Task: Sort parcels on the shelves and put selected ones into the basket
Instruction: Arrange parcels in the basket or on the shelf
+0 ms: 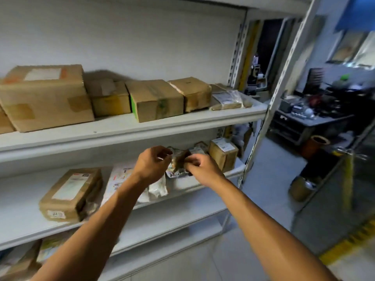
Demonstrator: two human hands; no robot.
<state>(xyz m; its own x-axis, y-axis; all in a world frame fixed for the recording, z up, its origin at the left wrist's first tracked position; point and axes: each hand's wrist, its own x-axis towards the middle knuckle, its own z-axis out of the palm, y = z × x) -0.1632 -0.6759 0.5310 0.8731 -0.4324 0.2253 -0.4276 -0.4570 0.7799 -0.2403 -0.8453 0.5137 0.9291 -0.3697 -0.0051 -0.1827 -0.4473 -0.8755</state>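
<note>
Mid-sort: left hand and right hand pinching a small crumpled brown-and-clear plastic-wrapped parcel between them above the white metal middle shelf, basket unseen, other parcels unsorted.

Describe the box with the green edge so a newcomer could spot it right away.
Look at the upper shelf holding a row of brown cartons. The green-edged box sits third from the left, turned slightly askew. Only it has a bright green strip down its left front corner.
</note>
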